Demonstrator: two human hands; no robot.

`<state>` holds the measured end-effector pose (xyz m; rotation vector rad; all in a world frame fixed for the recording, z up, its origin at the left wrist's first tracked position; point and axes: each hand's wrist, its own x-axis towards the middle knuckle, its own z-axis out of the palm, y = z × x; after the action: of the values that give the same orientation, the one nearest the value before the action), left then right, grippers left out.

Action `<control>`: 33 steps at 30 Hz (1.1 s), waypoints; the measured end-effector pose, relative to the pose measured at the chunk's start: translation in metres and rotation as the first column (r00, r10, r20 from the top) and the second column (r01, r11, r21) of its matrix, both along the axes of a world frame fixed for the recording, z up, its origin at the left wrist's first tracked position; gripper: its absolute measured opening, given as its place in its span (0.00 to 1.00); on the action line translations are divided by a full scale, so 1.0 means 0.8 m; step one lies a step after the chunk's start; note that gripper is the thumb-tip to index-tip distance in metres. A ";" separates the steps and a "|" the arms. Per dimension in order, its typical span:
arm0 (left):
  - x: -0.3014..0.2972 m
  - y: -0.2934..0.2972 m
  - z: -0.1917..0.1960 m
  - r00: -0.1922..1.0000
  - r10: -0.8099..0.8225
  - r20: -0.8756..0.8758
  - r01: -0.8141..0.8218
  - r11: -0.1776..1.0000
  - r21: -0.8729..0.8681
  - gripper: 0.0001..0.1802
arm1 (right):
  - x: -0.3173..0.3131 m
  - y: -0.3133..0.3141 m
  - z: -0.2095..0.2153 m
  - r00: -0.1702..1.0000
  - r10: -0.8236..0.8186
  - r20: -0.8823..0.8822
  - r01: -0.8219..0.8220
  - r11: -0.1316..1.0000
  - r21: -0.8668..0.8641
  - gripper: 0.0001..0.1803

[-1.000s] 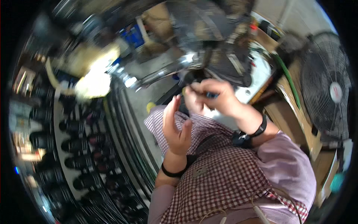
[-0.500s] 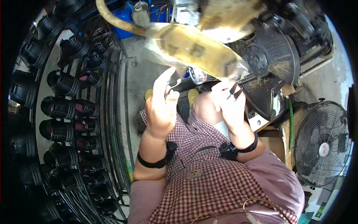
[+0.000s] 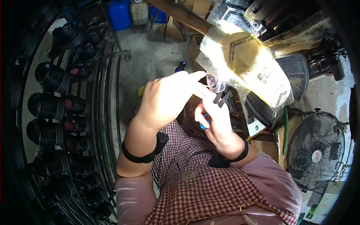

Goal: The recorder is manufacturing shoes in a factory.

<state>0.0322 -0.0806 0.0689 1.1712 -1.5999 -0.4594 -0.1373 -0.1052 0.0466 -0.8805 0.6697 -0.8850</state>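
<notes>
My left hand (image 3: 163,98) reaches in from the left, its finger and thumb tips closed together at a small clear, purplish curved piece (image 3: 214,83). What exactly those fingertips grip is hard to make out in the glare. My right hand (image 3: 220,125) holds a small pair of scissors (image 3: 224,99). Their dark blades stand apart and point up toward the clear piece, and a bit of blue handle (image 3: 204,126) shows between my fingers. Both hands meet just under a bright lamp with a yellowish plastic cover (image 3: 249,56).
Several dark shoes (image 3: 47,104) sit on a metal rack at the left. A standing fan (image 3: 316,150) is on the right, beside a machine with a dark round guard (image 3: 294,77). Blue jug (image 3: 119,15) and broom (image 3: 172,32) stand at the back.
My left hand has swung right, from raised with fingers apart to closed beside my right hand. My right hand has come slightly lower and left. The view has shifted, placing the lamp farther right.
</notes>
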 end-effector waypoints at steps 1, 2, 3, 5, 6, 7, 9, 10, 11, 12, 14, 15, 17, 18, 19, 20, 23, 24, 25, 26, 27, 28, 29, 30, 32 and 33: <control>-0.001 -0.001 0.001 1.000 0.001 -0.001 -0.001 1.000 -0.002 0.12 | 0.002 0.001 0.001 1.000 0.001 -0.001 -0.001 1.000 -0.002 0.07; -0.004 -0.002 0.003 0.999 0.026 0.032 -0.025 0.999 -0.024 0.11 | 0.004 0.002 0.001 0.999 -0.009 0.040 0.008 1.000 0.021 0.07; -0.007 -0.005 0.004 0.997 0.051 0.065 -0.048 0.998 -0.048 0.10 | 0.006 0.002 0.002 0.997 -0.020 0.080 0.017 0.999 0.044 0.08; -0.009 -0.013 -0.001 0.999 -0.038 -0.033 0.035 0.995 -0.091 0.09 | 0.018 0.006 -0.001 0.993 -0.025 0.119 0.024 1.000 0.012 0.10; -0.008 -0.019 -0.003 0.983 -0.131 -0.127 0.113 0.984 -0.140 0.08 | 0.026 0.006 -0.005 0.971 -0.033 0.235 0.018 0.998 0.064 0.10; -0.003 -0.022 -0.004 0.983 -0.130 -0.131 0.111 0.984 -0.142 0.08 | 0.028 0.006 -0.009 0.938 -0.041 0.345 0.001 0.993 0.116 0.10; 0.008 -0.028 -0.006 0.970 -0.234 -0.072 0.233 0.972 -0.019 0.07 | 0.035 -0.001 -0.017 0.937 0.089 0.338 -0.113 0.992 0.050 0.29; 0.009 -0.029 0.002 0.979 -0.202 0.003 0.202 0.977 -0.065 0.05 | 0.051 0.002 -0.013 0.949 -0.026 0.315 -0.016 0.991 0.131 0.29; 0.014 -0.030 0.003 0.980 -0.198 0.002 0.198 0.978 -0.068 0.05 | 0.060 0.004 -0.011 0.949 -0.140 0.282 0.082 0.975 0.208 0.28; 0.020 -0.030 0.002 0.976 -0.152 0.156 0.181 0.966 -0.186 0.05 | 0.057 0.003 -0.021 0.948 -0.077 0.308 0.033 0.989 0.144 0.27; 0.027 -0.024 0.010 0.967 -0.164 0.197 0.195 0.969 -0.151 0.06 | 0.057 0.004 -0.007 0.962 -0.055 0.268 0.022 0.992 0.123 0.15; 0.027 -0.016 0.009 0.967 -0.161 0.196 0.192 0.970 -0.151 0.06 | 0.058 0.005 -0.001 0.972 -0.034 0.231 0.009 0.994 0.107 0.07; 0.034 -0.004 0.011 0.986 -0.167 0.010 0.166 0.986 0.024 0.08 | 0.060 0.004 0.001 0.972 -0.033 0.233 0.016 0.997 0.072 0.07; 0.038 0.001 0.012 0.984 -0.173 0.038 0.171 0.985 0.038 0.08 | 0.054 0.003 0.001 0.989 0.020 0.147 -0.023 1.000 0.019 0.06; 0.037 0.010 0.007 0.985 -0.164 0.047 0.162 0.986 0.044 0.08 | 0.051 0.008 0.002 0.994 0.089 0.057 -0.087 0.996 -0.027 0.07; 0.033 0.014 -0.006 0.994 -0.101 0.033 0.101 0.995 0.005 0.07 | 0.049 0.015 -0.001 0.992 0.042 0.123 -0.032 0.996 -0.085 0.11; 0.019 0.038 -0.014 0.999 -0.042 -0.013 0.043 0.996 0.072 0.06 | 0.020 0.009 -0.014 0.996 0.027 0.084 -0.005 0.969 -0.246 0.27; 0.012 0.047 -0.024 0.999 -0.030 -0.034 0.032 0.996 0.081 0.06 | -0.002 0.001 -0.016 0.991 0.133 -0.011 -0.129 0.936 -0.327 0.35; 0.006 0.056 -0.032 0.998 -0.017 -0.053 0.022 0.996 0.089 0.06 | -0.010 0.002 -0.011 0.992 0.126 -0.029 -0.128 0.928 -0.351 0.30; 0.003 0.066 -0.034 0.998 -0.032 -0.046 0.038 0.991 0.127 0.07 | -0.018 -0.001 -0.012 0.981 0.178 -0.080 -0.195 0.904 -0.380 0.28; -0.003 0.076 -0.039 0.998 -0.039 -0.039 0.044 0.990 0.132 0.07 | -0.027 -0.003 -0.013 0.965 0.228 -0.132 -0.262 0.876 -0.405 0.25; -0.011 0.082 -0.045 0.997 -0.041 -0.065 0.050 0.989 0.142 0.07 | -0.037 -0.002 -0.010 0.943 0.218 -0.250 -0.307 0.861 -0.406 0.20; -0.018 0.087 -0.049 0.995 -0.041 -0.091 0.055 0.987 0.151 0.07 | -0.046 0.000 -0.005 0.945 0.217 -0.245 -0.303 0.861 -0.409 0.20; -0.025 0.092 -0.052 0.994 -0.050 -0.100 0.066 0.983 0.170 0.09 | -0.055 0.002 0.000 0.922 0.223 -0.317 -0.348 0.839 -0.420 0.20; -0.043 0.094 -0.053 0.994 -0.076 -0.078 0.086 0.987 0.139 0.11 | -0.074 0.007 0.001 0.910 0.211 -0.358 -0.359 0.834 -0.419 0.19; -0.048 0.094 -0.054 0.993 -0.104 -0.061 0.111 0.987 0.112 0.12 | -0.084 0.007 -0.004 0.921 0.182 -0.345 -0.335 0.820 -0.464 0.18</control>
<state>-0.0063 -0.0056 0.0260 1.1519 -1.6120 -0.6563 -0.2044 -0.0997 0.0437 -1.5749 0.5417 -0.6967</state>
